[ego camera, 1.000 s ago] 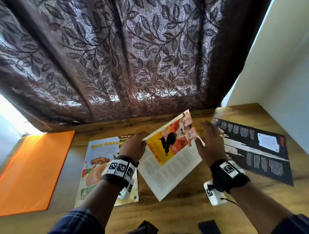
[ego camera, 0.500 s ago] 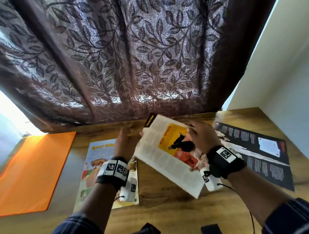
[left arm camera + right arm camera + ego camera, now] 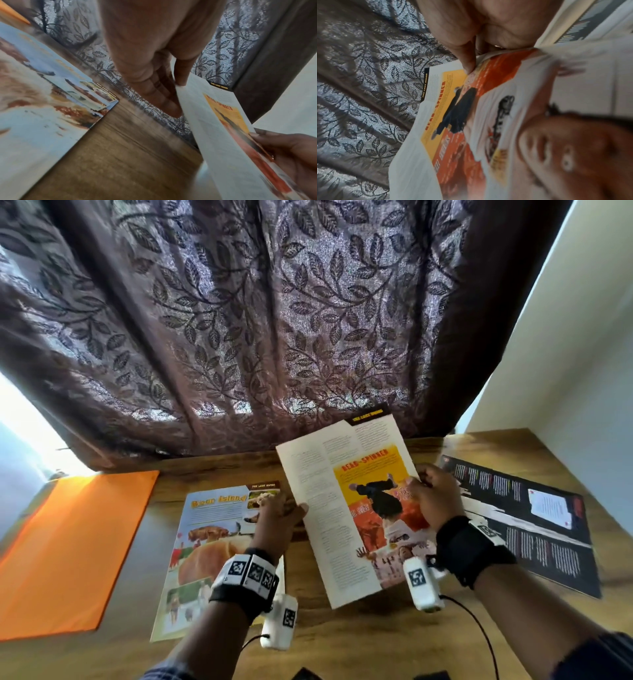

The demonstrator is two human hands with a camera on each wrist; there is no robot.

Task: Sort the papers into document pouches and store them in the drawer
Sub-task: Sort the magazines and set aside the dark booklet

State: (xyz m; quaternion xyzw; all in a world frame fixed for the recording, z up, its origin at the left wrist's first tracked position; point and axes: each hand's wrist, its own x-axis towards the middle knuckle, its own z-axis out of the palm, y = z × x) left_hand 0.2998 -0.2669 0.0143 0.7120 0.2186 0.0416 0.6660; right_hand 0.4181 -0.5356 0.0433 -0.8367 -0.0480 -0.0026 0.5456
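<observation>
Centrally, the Head-Spinner page (image 3: pixel 356 508) is held tilted above the worktop (image 3: pixel 342 631): right hand (image 3: pixel 435 501) pinches its right edge, left hand (image 3: pixel 279 517) its left edge. Bear Island page (image 3: pixel 209 546) and orange pouch (image 3: pixel 68 549) lie flat leftward.

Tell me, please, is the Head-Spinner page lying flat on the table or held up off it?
Held up. The Head-Spinner page tilts above the table, its far end raised; the right hand pinches its right edge and the left hand holds its left edge.
</observation>
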